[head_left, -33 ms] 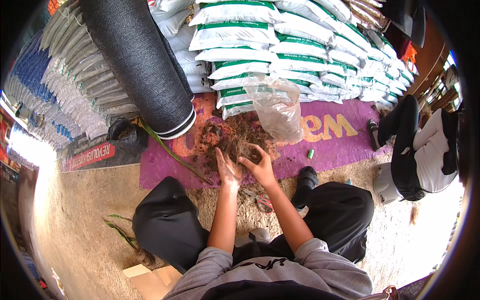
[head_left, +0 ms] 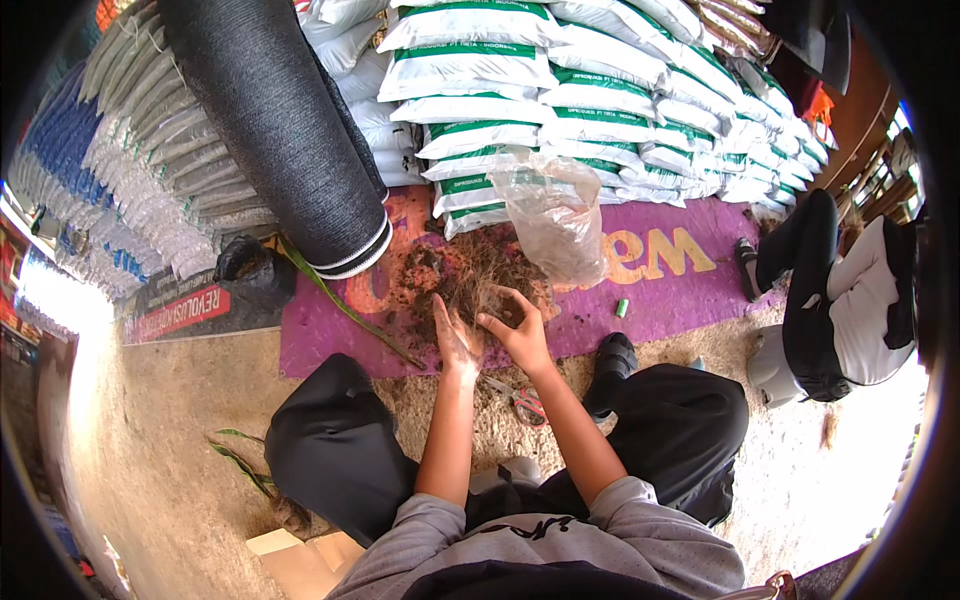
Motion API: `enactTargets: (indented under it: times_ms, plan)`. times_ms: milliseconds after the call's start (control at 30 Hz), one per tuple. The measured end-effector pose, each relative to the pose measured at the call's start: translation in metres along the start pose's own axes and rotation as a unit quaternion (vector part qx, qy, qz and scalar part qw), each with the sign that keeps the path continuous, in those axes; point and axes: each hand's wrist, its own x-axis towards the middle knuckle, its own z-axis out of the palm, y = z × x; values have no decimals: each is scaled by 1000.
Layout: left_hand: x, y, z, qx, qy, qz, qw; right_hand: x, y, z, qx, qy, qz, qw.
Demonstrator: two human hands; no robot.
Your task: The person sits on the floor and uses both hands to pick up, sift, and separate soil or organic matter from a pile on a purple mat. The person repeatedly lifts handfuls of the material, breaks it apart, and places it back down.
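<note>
Over the near part of a purple banner, a tuft of brown, hair-like plant fibre is held between my hands. My left hand has its palm turned inward and its fingers fairly straight, with strands against it. On the other side my right hand curls its thumb and fingers round the fibre. Its fingertips are partly lost among the strands. Loose dark soil and more fibre lie spread under and beyond the hands. Below my wrists, scissors with red handles rest on the floor.
A clear plastic bag stands beyond my right hand, before stacked white-and-green sacks. A black mesh roll leans at the left, near a long green leaf and a black bag. Another person sits at the right.
</note>
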Motion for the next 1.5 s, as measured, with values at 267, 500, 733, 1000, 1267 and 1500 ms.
enactTargets:
  times_ms: [267,500,733,1000,1267,1500]
  plan:
    - [27,2,-13,-42,-162,24,986,10,-15,-8,137,-81,15,987]
    - [22,-1,-12,-184,-163,-12,969,-2,-38,5,-306,44,-147,940]
    - [35,-13,-33,-202,-120,-84,968,1,-16,9,-256,63,-179,948]
    - [29,2,-25,-263,-144,-74,951,10,8,-9,24,-58,-1,998]
    - [18,-8,-22,-201,-57,-44,977,3,21,9,14,-50,5,999]
    - [30,-9,-33,-166,-68,-38,983,4,33,8,28,-44,-3,999]
